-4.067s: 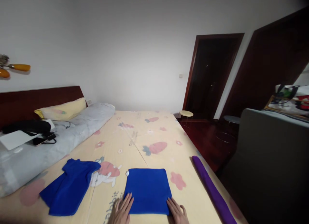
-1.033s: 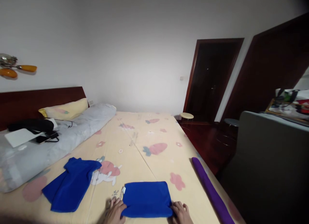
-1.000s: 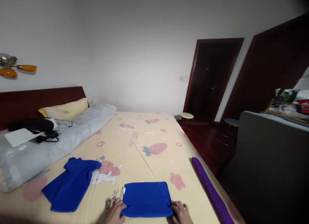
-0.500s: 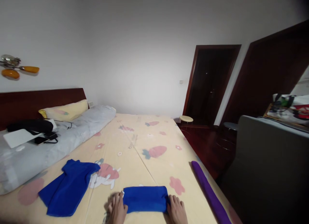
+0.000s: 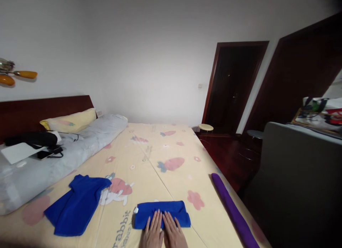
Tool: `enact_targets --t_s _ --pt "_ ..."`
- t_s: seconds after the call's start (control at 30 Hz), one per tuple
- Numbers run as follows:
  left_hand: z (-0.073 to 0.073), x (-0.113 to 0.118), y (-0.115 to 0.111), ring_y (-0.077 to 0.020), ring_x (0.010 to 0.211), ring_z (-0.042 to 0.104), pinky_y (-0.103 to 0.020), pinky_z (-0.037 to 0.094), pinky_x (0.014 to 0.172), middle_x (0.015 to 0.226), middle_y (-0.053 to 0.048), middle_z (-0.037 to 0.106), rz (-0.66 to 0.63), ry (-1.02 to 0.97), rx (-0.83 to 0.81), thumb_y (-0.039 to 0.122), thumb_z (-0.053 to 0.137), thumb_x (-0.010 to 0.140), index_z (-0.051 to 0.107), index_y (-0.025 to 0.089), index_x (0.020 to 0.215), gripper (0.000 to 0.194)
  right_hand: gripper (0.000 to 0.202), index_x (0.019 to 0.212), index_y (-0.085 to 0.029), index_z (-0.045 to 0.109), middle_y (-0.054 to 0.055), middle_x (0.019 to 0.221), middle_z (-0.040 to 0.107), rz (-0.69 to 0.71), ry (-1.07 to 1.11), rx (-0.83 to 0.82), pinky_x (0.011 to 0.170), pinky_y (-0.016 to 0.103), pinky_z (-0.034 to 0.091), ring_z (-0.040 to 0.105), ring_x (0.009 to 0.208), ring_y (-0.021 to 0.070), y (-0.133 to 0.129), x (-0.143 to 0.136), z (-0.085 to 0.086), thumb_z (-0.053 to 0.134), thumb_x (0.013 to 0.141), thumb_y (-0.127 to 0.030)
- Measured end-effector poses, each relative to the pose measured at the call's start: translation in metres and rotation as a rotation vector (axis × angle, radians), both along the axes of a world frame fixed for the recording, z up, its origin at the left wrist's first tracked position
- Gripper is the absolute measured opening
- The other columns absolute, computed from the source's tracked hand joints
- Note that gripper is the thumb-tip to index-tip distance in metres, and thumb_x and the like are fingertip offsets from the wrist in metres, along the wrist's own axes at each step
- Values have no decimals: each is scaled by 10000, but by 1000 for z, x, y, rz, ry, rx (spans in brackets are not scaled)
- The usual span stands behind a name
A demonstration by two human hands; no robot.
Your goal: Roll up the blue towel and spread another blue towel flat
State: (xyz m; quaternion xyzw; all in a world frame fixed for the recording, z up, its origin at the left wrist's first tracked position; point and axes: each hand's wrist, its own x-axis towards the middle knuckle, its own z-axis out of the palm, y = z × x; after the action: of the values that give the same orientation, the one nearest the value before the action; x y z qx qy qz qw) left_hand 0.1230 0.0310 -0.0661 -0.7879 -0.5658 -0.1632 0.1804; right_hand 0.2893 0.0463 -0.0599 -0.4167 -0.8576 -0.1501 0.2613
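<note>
A blue cloth [image 5: 175, 206], folded into a flat rectangle, lies on the bed near the front, with a small white tag [image 5: 136, 210] at its left end. My left hand [image 5: 153, 229] rests flat on its front middle, fingers stretched forward. Beside it, almost touching, my right hand [image 5: 172, 228] lies flat on the same cloth with its fingers extended. Both palms face down. A second blue cloth [image 5: 77, 205], loosely spread and uneven in outline, is on the bed to the left.
A purple roll [image 5: 233, 212] lies along the bed's right side. Grey bedding [image 5: 80, 155] crosses the left, carrying a white flat object [image 5: 21, 152], a phone [image 5: 44, 154] and a black item [image 5: 32, 138]. A stool [image 5: 205, 127] stands beyond the right edge, near the door.
Both hands have moved from the two ends of the folded cloth to its middle and now lie flat side by side. The white tag is now more visible.
</note>
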Motion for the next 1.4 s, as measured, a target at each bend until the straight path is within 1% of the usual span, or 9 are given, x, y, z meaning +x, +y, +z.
enact_targets --t_s 0.17,0.27,0.57,0.7,0.83,0.97,1.13,1.27,1.4 --pt "21 -62 -10 -193 1392 374 -415 351 1104 1544 39 312 26 -44 -181 280 345 913 26 315 1478 650 668 1506 -270 49 28 1491 394 -64 -8 -142 1022 400 453 465 1324 223 3 55 14 392 943 -376" --pt "26 -81 -16 -198 1395 369 -433 303 1138 1544 44 308 80 -84 -275 294 332 922 21 335 1460 623 654 1496 -317 14 13 1503 373 -120 24 -238 1043 442 441 448 1337 229 2 77 13 369 953 -399" --pt "42 -77 -20 -226 1430 299 -533 217 1160 1564 44 228 158 -142 -447 246 285 915 26 351 1436 591 629 1480 -355 -20 13 1513 353 -180 70 -308 1055 509 423 419 1357 245 3 81 7 331 959 -396" --pt "33 -78 -17 -226 1418 321 -514 243 1146 1547 64 277 208 -111 -384 233 321 894 54 381 1425 612 651 1481 -338 -17 32 1504 371 -222 93 -282 1043 500 426 418 1357 258 6 86 -2 349 945 -373" --pt "21 -59 -9 -236 1416 324 -512 252 1143 1546 32 298 223 -79 -272 164 364 832 84 336 1444 694 697 1486 -306 -27 40 1537 303 -312 139 -257 1066 529 383 361 1393 263 9 66 -5 338 897 -233" --pt "23 -54 -3 -214 1409 341 -461 280 1142 1545 25 290 145 -64 -295 80 373 771 103 311 1451 767 719 1488 -339 128 11 1532 329 -287 112 -360 1071 527 369 373 1389 259 13 55 -4 365 832 -165" --pt "44 -84 0 -201 1412 337 -497 279 1153 1540 43 309 158 -69 -454 40 346 746 209 347 1455 785 633 1441 -287 359 53 1485 433 -225 105 -495 1081 511 339 426 1355 260 20 74 11 368 820 -168" --pt "55 -108 3 -165 1334 458 -401 323 1154 1451 71 488 80 -142 -558 61 433 708 422 393 1387 756 539 1276 -240 562 101 1279 644 -149 166 -559 1024 474 370 572 1180 268 19 83 37 429 756 -189" --pt "45 -125 -1 -191 1215 574 -354 397 1105 1266 68 666 68 -296 -529 116 539 659 624 401 1198 615 418 1102 -266 635 51 995 719 -154 325 -632 867 380 450 634 911 240 8 92 48 476 715 -273"
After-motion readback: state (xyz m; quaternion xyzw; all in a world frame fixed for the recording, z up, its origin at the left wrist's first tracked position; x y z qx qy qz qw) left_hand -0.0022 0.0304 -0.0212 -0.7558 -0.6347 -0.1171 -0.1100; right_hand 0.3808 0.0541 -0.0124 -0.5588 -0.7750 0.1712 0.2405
